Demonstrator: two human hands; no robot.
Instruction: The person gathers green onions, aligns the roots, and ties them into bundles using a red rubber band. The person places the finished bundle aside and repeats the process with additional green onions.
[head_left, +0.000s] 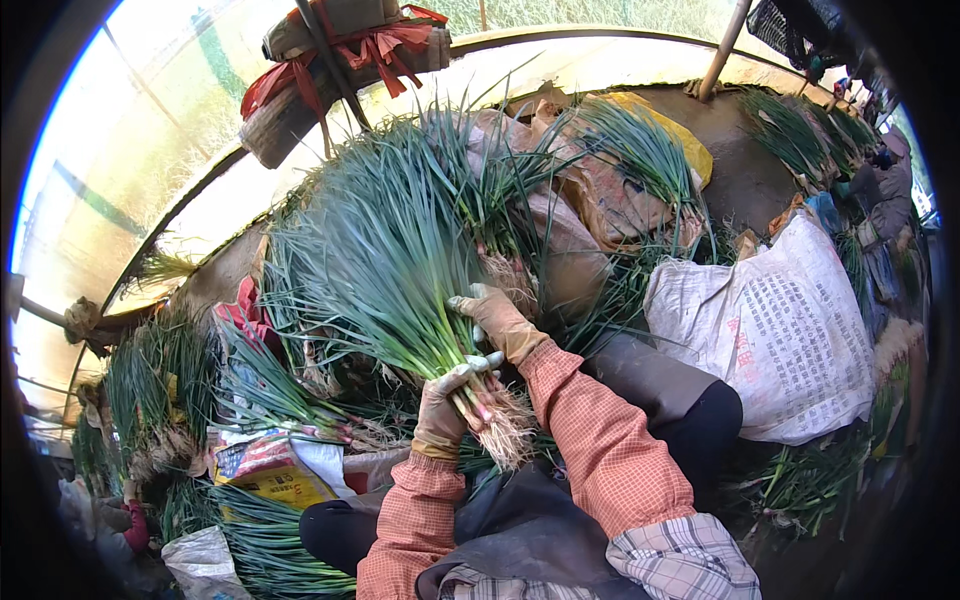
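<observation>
A thick bunch of green onions (431, 300) spreads before me, its leaves pointing away and its pale roots (504, 431) towards my lap. My left hand (450, 405), in a cream-coated work glove, is wrapped around the lower stems just above the roots. Higher up, my gloved right hand (501, 319) grips the right side of the bunch, its fingers partly hidden by stems. Some leaves near the right hand are blurred. Another green onion bunch (499, 232) lies just behind, roots towards me.
A printed white woven sack (772, 330) lies right of my knee. More green onions (281, 536) are piled at lower left, beside a yellow printed bag (281, 480). Wooden pieces with red strips (345, 67) stand by the plastic wall. Other people (889, 187) sit at both edges.
</observation>
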